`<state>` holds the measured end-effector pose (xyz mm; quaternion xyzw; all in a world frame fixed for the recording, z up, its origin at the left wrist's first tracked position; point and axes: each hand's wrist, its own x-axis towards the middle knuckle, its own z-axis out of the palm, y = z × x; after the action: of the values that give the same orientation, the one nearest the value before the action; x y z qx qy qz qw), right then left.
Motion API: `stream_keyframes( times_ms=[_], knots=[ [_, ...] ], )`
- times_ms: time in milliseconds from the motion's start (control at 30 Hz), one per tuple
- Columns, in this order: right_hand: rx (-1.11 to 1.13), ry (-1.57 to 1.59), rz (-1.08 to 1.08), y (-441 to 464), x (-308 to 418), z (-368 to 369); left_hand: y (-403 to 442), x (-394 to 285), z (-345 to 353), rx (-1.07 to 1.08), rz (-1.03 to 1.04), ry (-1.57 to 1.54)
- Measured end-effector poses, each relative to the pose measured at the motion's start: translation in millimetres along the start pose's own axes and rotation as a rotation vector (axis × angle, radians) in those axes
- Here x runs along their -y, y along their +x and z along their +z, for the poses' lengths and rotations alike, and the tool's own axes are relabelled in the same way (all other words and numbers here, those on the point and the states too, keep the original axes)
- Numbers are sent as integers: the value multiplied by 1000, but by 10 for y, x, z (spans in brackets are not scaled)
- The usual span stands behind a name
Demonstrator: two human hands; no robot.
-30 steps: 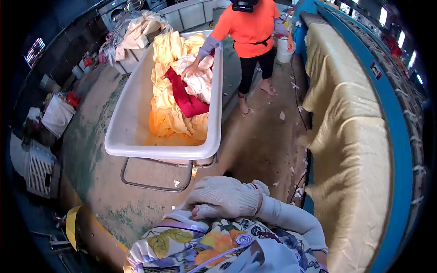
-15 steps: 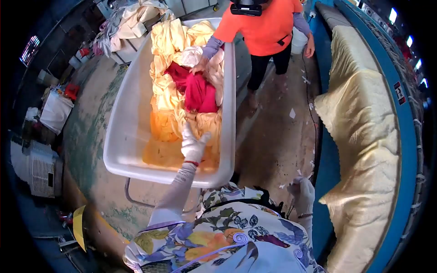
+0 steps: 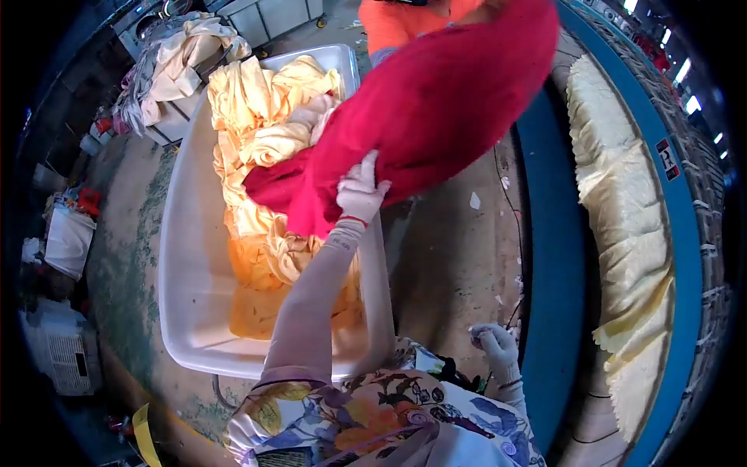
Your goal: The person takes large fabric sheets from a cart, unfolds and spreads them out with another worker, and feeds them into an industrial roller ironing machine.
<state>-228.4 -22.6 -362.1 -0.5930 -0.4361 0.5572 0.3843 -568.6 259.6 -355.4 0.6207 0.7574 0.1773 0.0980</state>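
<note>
Stained floor [image 3: 128, 257] surrounds the wheeled-style white tub [image 3: 191, 335], with a long blue machine [image 3: 554, 311] to the right. From my view, the crimson cloth [image 3: 443, 105] lies ahead of both hands, its length slanting from the tub's yellow fabric [image 3: 268, 144] up rightward toward a co-worker [image 3: 381, 27]. My left hand [image 3: 360, 194] is nearer, at its lower edge; I can't tell whether it grips. My right hand [image 3: 499, 350] hangs well apart, partly curled, contents unclear.
</note>
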Motion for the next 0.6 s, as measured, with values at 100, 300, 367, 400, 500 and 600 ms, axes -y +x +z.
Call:
stream_keyframes(
  times_ms=[100,300,367,400,500,600],
  knots=[
    [39,23,49,-32,-12,-65,-101,-314,532,1,108,-333],
    [-168,-230,-443,36,-63,246,-2352,-1911,337,820,423,-1193],
    [-220,47,-355,39,2,238,-2991,-2174,72,657,882,-768],
    [-250,233,-292,37,23,180,-3213,-2240,-18,850,1003,-814],
    [-411,695,-194,-60,197,-227,-3310,-2221,-114,644,1408,-1116],
    [-609,727,-252,-373,178,-873,-3229,-2228,-328,1064,1196,-1356]
  ],
)
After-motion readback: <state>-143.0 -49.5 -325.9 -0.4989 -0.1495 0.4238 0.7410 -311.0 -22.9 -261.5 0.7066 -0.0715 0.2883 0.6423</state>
